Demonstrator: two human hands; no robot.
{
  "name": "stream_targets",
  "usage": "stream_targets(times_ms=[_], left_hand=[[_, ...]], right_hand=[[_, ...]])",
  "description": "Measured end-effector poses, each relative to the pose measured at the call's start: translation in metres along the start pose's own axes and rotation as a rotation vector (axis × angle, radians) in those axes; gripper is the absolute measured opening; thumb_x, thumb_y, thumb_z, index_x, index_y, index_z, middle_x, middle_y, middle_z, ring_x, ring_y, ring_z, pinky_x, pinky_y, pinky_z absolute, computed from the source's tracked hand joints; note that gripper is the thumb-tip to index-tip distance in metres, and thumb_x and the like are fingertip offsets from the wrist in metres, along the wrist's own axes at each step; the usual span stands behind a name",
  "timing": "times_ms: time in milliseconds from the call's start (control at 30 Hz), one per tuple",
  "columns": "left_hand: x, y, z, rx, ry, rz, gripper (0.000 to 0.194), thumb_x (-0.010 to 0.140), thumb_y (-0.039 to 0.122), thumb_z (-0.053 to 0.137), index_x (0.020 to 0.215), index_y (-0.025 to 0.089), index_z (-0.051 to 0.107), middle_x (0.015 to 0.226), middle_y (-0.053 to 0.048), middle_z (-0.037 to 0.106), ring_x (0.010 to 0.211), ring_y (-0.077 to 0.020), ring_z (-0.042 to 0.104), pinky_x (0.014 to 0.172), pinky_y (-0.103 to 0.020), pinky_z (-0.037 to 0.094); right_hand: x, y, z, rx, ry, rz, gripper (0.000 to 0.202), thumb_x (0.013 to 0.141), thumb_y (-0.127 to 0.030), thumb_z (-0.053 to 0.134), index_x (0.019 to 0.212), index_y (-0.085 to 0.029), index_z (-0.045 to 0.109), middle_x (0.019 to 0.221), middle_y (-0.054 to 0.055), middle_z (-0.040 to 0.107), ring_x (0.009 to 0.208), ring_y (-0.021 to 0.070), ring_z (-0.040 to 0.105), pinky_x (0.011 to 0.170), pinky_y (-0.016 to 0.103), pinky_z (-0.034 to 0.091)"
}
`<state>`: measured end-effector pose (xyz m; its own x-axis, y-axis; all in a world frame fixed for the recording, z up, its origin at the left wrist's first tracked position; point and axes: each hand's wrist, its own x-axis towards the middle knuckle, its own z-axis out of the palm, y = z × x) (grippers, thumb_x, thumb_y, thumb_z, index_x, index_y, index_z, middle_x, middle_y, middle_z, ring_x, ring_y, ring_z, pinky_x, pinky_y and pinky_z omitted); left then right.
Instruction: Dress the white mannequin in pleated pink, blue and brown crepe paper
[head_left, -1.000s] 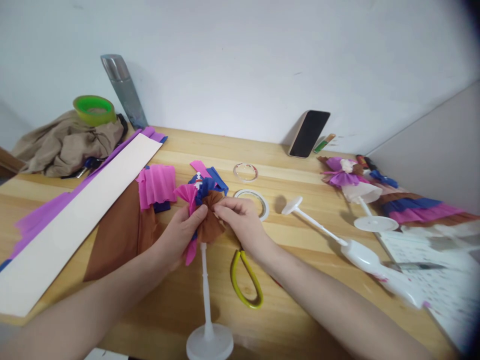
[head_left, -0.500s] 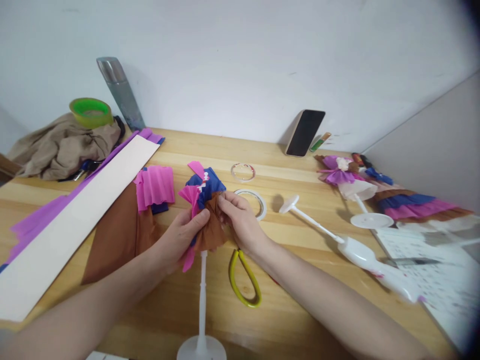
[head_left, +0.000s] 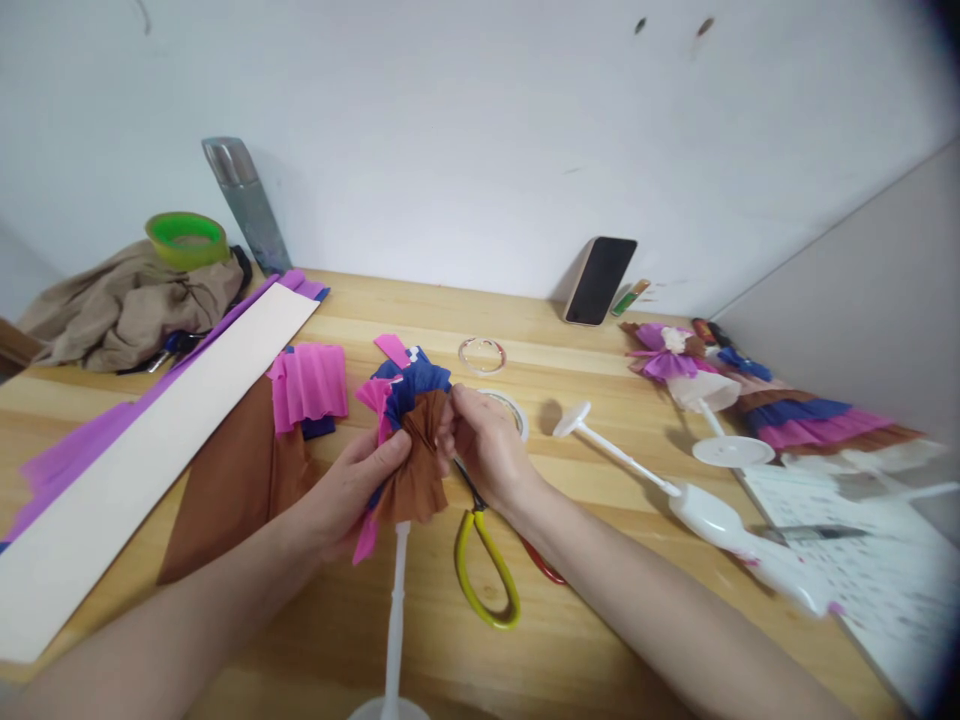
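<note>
A ruffled crepe paper dress (head_left: 416, 455) in brown, blue and pink sits on top of a white stand (head_left: 395, 610). My left hand (head_left: 360, 485) grips its left side, thumb pressed on the brown crepe paper. On the right edge of the brown layer, my right hand (head_left: 484, 440) pinches the paper between thumb and fingers. The form under the paper is hidden. Below my right hand lie scissors (head_left: 461, 560) with a yellow and a red handle, partly covered by my wrist. A white tape roll (head_left: 517, 410) shows behind that hand.
On the left are a white board strip (head_left: 157, 450), brown crepe paper (head_left: 225, 500) and folded pink crepe paper (head_left: 315, 385). A white glue gun (head_left: 720, 520), white stand, paper sheet (head_left: 877, 570) and layered paper dress (head_left: 817, 415) lie right. A phone (head_left: 602, 280) leans on the wall.
The brown crepe paper now spreads wider in gathered folds over the front. My right hand has shifted slightly along its edge, and the view has tilted up a little.
</note>
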<state>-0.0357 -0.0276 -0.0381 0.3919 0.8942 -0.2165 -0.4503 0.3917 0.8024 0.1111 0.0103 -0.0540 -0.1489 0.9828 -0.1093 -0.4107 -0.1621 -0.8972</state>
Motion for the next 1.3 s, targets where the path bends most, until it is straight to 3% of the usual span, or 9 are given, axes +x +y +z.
stream_targets(times_ms=[167,567,733,900,967,1033,1200,1300], left_hand=[[0.001,0.000,-0.006,-0.056,-0.066,-0.034,0.037,0.080,0.045,0.071,0.099,0.013,0.067,0.084,-0.011,0.072,0.058,-0.0173,0.067,0.048,-0.024,0.051],[-0.002,0.014,-0.005,-0.163,-0.042,-0.031,0.035,0.077,0.046,0.074,0.092,0.015,0.069,0.076,-0.002,0.067,0.054,-0.0110,0.062,0.044,-0.019,0.048],[-0.002,0.013,-0.006,-0.163,-0.068,-0.030,0.035,0.077,0.046,0.074,0.092,0.015,0.068,0.076,-0.001,0.066,0.054,-0.0110,0.062,0.044,-0.019,0.048],[-0.006,0.015,-0.004,-0.130,-0.063,-0.049,0.036,0.077,0.046,0.074,0.094,0.015,0.069,0.077,-0.004,0.068,0.056,-0.0141,0.064,0.046,-0.021,0.050],[-0.007,0.018,-0.006,-0.110,-0.083,-0.030,0.035,0.077,0.045,0.074,0.092,0.014,0.069,0.076,-0.005,0.068,0.056,-0.0153,0.065,0.046,-0.023,0.050],[-0.007,0.022,-0.009,-0.083,-0.106,0.002,0.036,0.078,0.046,0.073,0.092,0.013,0.068,0.076,-0.005,0.068,0.054,-0.0152,0.064,0.045,-0.023,0.050],[-0.008,0.037,-0.017,0.026,-0.101,0.064,0.038,0.080,0.046,0.070,0.100,0.013,0.069,0.077,-0.005,0.067,0.053,-0.0150,0.062,0.045,-0.024,0.051],[-0.013,0.048,-0.018,0.098,-0.037,0.081,0.039,0.077,0.046,0.073,0.096,0.013,0.070,0.076,-0.005,0.069,0.055,-0.0153,0.063,0.049,-0.024,0.052]], right_hand=[[0.000,-0.005,0.003,0.028,0.042,0.047,0.046,0.064,-0.059,0.071,0.052,-0.018,0.053,0.047,-0.004,0.047,0.040,0.0085,0.038,0.041,0.024,0.027],[-0.003,-0.010,0.004,0.050,-0.007,0.025,0.044,0.071,-0.053,0.068,0.050,-0.018,0.051,0.048,-0.003,0.046,0.039,0.0069,0.035,0.042,0.024,0.022],[-0.010,-0.010,0.007,-0.069,-0.058,-0.031,0.040,0.072,-0.049,0.069,0.052,-0.017,0.054,0.043,-0.005,0.043,0.039,0.0059,0.032,0.043,0.024,0.017],[-0.008,-0.017,0.004,-0.188,-0.093,-0.063,0.044,0.075,-0.055,0.062,0.054,-0.018,0.052,0.042,-0.006,0.040,0.039,0.0062,0.029,0.043,0.025,0.016],[-0.005,-0.025,-0.001,-0.334,-0.093,-0.076,0.046,0.079,-0.057,0.056,0.053,-0.019,0.051,0.043,-0.005,0.039,0.040,0.0067,0.029,0.043,0.025,0.017],[-0.004,-0.037,-0.007,-0.629,-0.132,-0.042,0.041,0.081,-0.051,0.053,0.056,-0.018,0.051,0.045,-0.006,0.039,0.042,0.0069,0.029,0.045,0.024,0.019],[-0.016,-0.053,-0.008,-1.384,-0.455,0.125,0.019,0.080,-0.034,0.059,0.070,-0.017,0.059,0.056,-0.002,0.054,0.051,0.0107,0.047,0.050,0.024,0.029],[-0.030,-0.048,0.005,-1.679,-0.516,0.039,0.022,0.082,-0.037,0.058,0.089,-0.017,0.063,0.070,0.006,0.065,0.061,0.0199,0.060,0.051,0.027,0.030]])
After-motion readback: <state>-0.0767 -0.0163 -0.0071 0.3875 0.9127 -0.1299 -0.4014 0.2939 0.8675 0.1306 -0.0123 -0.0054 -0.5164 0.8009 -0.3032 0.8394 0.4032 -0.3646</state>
